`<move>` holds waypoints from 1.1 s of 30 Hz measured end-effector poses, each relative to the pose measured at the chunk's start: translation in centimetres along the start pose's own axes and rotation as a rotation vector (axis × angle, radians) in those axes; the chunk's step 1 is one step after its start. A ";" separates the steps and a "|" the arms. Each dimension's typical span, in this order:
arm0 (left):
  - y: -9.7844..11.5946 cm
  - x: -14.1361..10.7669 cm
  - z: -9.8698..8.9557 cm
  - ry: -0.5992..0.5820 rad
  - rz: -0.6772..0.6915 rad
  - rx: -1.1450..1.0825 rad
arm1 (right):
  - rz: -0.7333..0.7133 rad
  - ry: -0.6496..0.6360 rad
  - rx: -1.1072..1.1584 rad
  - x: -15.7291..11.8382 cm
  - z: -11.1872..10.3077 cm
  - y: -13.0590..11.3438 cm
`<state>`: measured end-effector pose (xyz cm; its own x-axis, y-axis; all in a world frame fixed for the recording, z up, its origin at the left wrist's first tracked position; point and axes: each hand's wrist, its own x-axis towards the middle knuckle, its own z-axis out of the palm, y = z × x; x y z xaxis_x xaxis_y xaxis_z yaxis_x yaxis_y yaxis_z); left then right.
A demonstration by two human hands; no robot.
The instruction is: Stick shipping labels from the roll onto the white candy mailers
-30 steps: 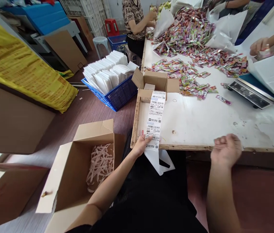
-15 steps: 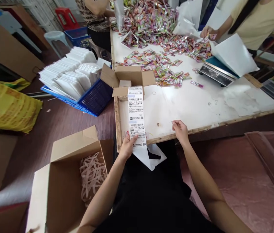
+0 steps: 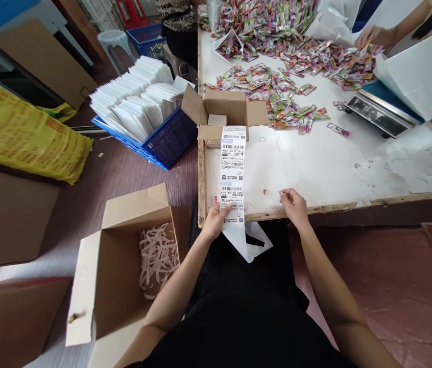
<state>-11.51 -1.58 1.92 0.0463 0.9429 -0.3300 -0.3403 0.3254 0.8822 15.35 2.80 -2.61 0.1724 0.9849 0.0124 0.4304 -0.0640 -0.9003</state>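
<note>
My left hand [image 3: 213, 223] is closed on a long strip of printed shipping labels [image 3: 233, 166], thumb on top, at the table's front left corner. The strip runs up to a small open carton [image 3: 257, 113] and over its near side. Below my left hand, white backing paper [image 3: 239, 242] hangs off the table edge and folds to the right. My right hand [image 3: 295, 208] is above the front edge, right of the strip and apart from it. Its thumb and forefinger are pinched together; whatever may be between them is too small to make out.
On the table [image 3: 296, 163] lie many small colourful packets [image 3: 273, 25] and a scale [image 3: 382, 112]. A co-worker's hand [image 3: 373, 37] is at the packets. To the left, a blue basket [image 3: 170, 138] holds white envelopes [image 3: 132, 97]. An open carton [image 3: 118, 281] with paper strips stands below.
The view has shifted, so the table and cartons appear farther right and slightly higher. My left hand keeps its hold on the label strip; my right hand stays pinched near the edge.
</note>
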 end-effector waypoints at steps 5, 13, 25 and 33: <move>0.1 -0.1 0.0 0.006 -0.005 0.007 | 0.003 -0.001 -0.072 -0.4 0.0 -0.3; -0.2 0.0 -0.4 -0.048 0.018 0.048 | -0.012 -0.009 -0.127 -0.5 0.1 -0.4; -0.9 0.2 -0.8 -0.058 0.040 0.038 | -0.029 -0.112 -0.193 0.3 0.1 0.0; -1.0 0.2 -0.9 -0.070 0.036 0.029 | -0.232 -0.334 -0.123 0.3 2.8 -1.7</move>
<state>-11.97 -1.79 0.71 0.1001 0.9564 -0.2742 -0.3156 0.2919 0.9029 12.19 3.67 -2.29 -0.2295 0.9721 0.0485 0.5299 0.1666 -0.8315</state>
